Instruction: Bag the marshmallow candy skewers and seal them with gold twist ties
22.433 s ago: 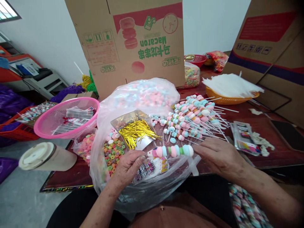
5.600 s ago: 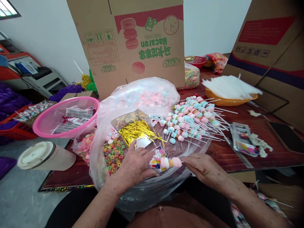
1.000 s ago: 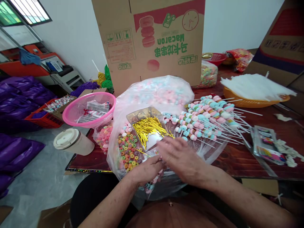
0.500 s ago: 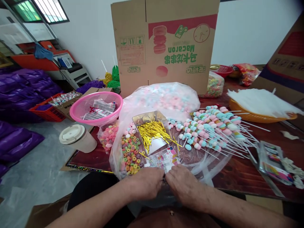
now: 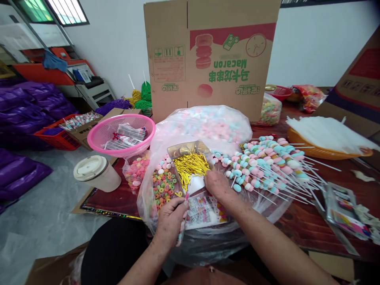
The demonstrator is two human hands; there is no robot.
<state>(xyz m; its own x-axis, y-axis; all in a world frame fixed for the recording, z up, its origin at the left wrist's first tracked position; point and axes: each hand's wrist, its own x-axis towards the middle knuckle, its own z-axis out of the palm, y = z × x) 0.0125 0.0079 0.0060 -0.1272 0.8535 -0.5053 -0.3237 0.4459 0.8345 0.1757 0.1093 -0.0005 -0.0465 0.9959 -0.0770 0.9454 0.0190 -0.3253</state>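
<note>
My left hand point(image 5: 170, 211) is closed on a wrapped candy skewer point(image 5: 181, 225) that hangs down past my fingers, over the front of a big clear plastic bag point(image 5: 208, 130). My right hand point(image 5: 218, 184) reaches forward to a clear tray of gold twist ties point(image 5: 190, 164); its fingertips are at the ties and hidden from me. Printed wrapper bags point(image 5: 204, 208) lie between my hands. Colourful ring candies point(image 5: 162, 186) lie loose left of the tray. A pile of marshmallow skewers point(image 5: 264, 164) lies to the right.
A tall Macaron carton point(image 5: 208, 55) stands behind the bag. A pink basket point(image 5: 121, 134) and a lidded cup point(image 5: 95, 174) are at the left. At the right are an orange bowl of white sticks point(image 5: 326, 138) and a stack of wrapper packs point(image 5: 341, 204).
Half a second ago both hands were together at the bag's near edge. Now my right hand has reached forward to the gold ties, and my left holds the wrapped skewer alone.
</note>
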